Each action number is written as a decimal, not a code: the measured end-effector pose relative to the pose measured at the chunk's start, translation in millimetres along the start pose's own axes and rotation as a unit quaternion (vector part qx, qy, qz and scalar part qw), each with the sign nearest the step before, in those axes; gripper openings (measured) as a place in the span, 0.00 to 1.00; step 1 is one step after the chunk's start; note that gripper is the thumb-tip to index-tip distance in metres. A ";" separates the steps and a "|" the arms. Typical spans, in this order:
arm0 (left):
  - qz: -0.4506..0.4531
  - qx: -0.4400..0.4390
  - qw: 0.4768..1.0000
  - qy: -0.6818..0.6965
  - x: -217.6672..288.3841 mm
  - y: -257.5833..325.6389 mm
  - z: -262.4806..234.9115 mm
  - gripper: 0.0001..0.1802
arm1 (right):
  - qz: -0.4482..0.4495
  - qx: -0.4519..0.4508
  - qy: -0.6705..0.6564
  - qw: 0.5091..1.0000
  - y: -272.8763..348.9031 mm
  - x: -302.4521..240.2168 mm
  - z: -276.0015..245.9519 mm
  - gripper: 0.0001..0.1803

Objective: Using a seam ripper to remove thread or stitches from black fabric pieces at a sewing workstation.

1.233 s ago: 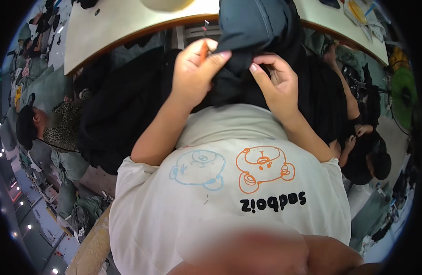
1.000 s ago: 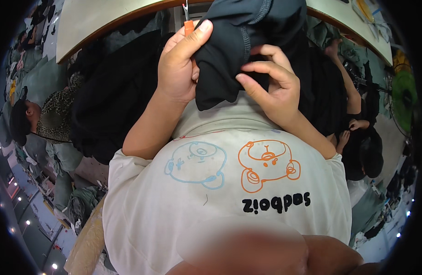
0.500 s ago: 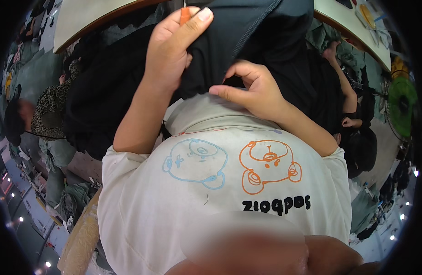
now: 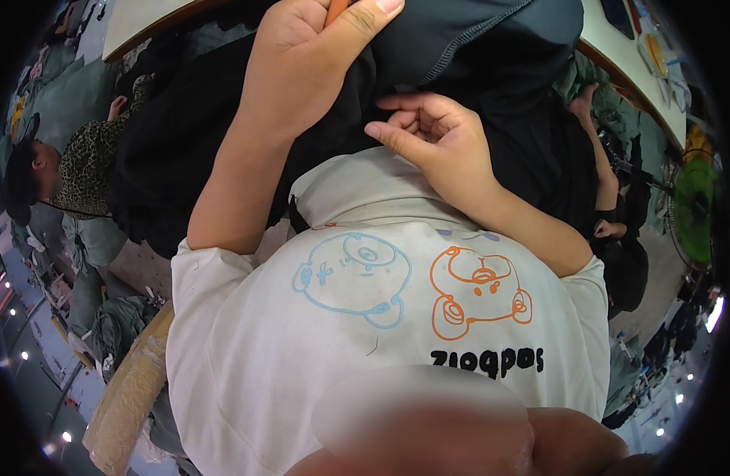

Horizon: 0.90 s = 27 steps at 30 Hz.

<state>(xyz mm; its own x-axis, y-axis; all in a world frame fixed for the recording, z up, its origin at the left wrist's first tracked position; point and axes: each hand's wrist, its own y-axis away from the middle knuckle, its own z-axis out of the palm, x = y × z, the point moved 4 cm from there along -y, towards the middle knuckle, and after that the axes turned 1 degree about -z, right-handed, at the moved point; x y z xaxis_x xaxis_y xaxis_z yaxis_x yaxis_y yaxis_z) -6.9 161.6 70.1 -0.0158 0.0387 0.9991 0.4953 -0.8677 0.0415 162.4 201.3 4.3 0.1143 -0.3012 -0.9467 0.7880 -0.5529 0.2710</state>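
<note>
My left hand (image 4: pixel 309 67) is closed around a small orange-handled tool (image 4: pixel 336 9) at the top edge. The tool's tip is out of frame, so its kind cannot be told. Beside this hand a dark garment (image 4: pixel 416 36) with an overlocked seam (image 4: pixel 468 38) spreads across my lap. Just below the cloth hovers my right hand (image 4: pixel 444 139), its thumb and forefinger apart and the other fingers loosely curled. I see nothing between those fingers.
Pale table edges stand at upper left (image 4: pixel 139 24) and upper right (image 4: pixel 630 59). A green fan (image 4: pixel 692 210) is at the far right. People sit on both sides among piles of cloth (image 4: pixel 63 103). A plastic-wrapped roll (image 4: pixel 131 397) lies at lower left.
My left hand has moved up with the orange-handled tool. The garment has shifted up and right, and my right hand has come off its lower edge.
</note>
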 end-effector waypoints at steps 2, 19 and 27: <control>-0.045 0.011 0.993 0.105 -1.0 0.9 7.6 0.06 | 0.022 -0.001 -0.025 0.999 -1.4 1.2 0.6 0.15; 0.151 0.012 0.987 -0.047 14.1 37.8 -36.9 0.17 | 0.003 -0.242 0.080 0.967 -4.8 -4.9 34.9 0.14; 0.057 -0.134 0.975 -0.170 -2.1 131.0 -62.1 0.09 | -0.027 -0.228 0.015 0.973 -8.2 -14.0 58.3 0.08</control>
<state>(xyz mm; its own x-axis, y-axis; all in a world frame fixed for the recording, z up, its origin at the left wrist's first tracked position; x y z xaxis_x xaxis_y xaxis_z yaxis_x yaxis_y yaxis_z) 4.1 17.1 73.8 0.3373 0.0572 0.9397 0.2321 -0.9724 -0.0241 119.0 164.8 25.5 0.0763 -0.2552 -0.9639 0.9794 -0.1623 0.1205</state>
